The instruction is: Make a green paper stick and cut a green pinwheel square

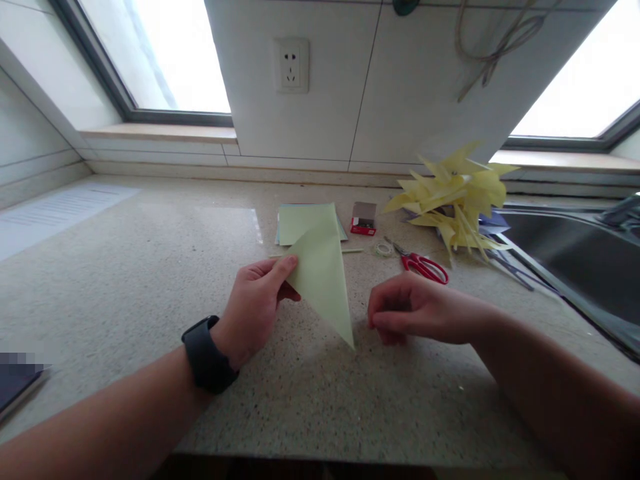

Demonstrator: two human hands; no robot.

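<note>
My left hand (260, 297) pinches a folded pale green sheet of paper (325, 273) by its left corner, thumb on top. The paper is a triangle, held above the counter with one point toward me. To its right, my right hand (400, 308) is closed, fingers curled toward the thumb, with nothing visible in it and apart from the paper. Behind the folded sheet lies a stack of pale green paper (300, 220), partly covered by it. A thin stick (353, 251) lies crosswise behind the held paper.
Red-handled scissors (423, 265) lie beyond my right hand, beside a small roll of clear tape (384, 249) and a small red box (363, 219). Yellow paper pinwheels (455, 193) are heaped near the sink (560, 247). A printed sheet (60, 210) lies far left, a dark device (17, 387) near left.
</note>
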